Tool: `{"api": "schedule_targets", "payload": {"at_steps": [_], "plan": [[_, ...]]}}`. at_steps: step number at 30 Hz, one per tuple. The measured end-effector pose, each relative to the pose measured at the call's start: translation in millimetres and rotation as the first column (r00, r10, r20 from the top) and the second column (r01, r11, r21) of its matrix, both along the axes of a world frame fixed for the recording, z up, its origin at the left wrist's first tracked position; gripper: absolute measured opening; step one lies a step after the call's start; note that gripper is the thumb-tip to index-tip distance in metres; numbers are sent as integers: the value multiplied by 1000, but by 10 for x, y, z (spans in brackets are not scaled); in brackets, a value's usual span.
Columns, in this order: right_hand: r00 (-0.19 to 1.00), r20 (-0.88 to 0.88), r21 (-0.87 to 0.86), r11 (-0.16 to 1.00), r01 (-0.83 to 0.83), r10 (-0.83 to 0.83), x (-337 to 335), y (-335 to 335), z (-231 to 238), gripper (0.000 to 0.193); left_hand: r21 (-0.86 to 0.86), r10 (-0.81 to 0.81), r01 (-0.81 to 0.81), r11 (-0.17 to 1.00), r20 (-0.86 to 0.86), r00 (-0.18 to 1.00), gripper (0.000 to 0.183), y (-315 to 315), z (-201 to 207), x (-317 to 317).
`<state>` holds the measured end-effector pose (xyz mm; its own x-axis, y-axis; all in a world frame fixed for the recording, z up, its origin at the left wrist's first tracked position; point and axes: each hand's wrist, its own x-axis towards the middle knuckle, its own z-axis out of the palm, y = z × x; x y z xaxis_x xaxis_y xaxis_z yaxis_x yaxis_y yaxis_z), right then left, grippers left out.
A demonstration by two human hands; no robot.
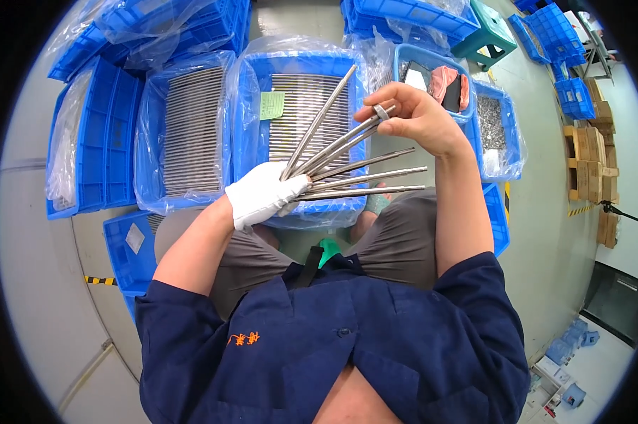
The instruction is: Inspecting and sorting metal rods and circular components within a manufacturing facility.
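My left hand (266, 194), in a white glove, is closed around one end of several slim metal rods (365, 162). They fan out up and to the right, their far ends spread apart. My bare right hand (421, 116) has its thumb and fingers curled at the tip of one upper rod. A small grey ring-shaped piece (382, 113) shows between these fingers, around or against that tip; the exact contact is partly hidden. Beneath the hands stands a plastic-lined blue crate (243, 106) with rows of similar rods and a green paper slip (271, 105).
To the left, another lined blue crate (144, 141) holds rods. At the right are a blue bin (467, 65) with a phone and pink cloth, and a bin of small metal parts (490, 126). A green stool (490, 34) stands behind; cardboard boxes (591, 155) are farther right.
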<state>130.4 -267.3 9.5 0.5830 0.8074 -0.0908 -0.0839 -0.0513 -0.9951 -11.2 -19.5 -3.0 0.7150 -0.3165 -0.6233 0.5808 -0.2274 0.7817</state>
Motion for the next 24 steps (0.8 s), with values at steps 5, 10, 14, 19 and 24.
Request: {"api": "schedule_targets", "payload": {"at_steps": [5,10,14,19,24], "plan": [[991,-85,112,987,117,-108,161,-106,-16,32,-17,-11,10,1000,-56,998,26,-16,40,-52],[981,-192,255,966,36,14,162,-54,-169,32,-24,-168,168,986,-20,986,23,-79,-8,-63],[976,-215,259,965,45,12,129,-50,-135,31,-28,-209,208,978,-43,977,28,-67,-49,-87],[997,80,70,998,7,-13,107,-71,78,34,-69,-269,268,961,-10,963,28,-63,-82,-81],[995,-46,31,996,-85,86,25,2,35,34,-53,-294,293,955,-21,956,31,-79,-97,-73]]}}
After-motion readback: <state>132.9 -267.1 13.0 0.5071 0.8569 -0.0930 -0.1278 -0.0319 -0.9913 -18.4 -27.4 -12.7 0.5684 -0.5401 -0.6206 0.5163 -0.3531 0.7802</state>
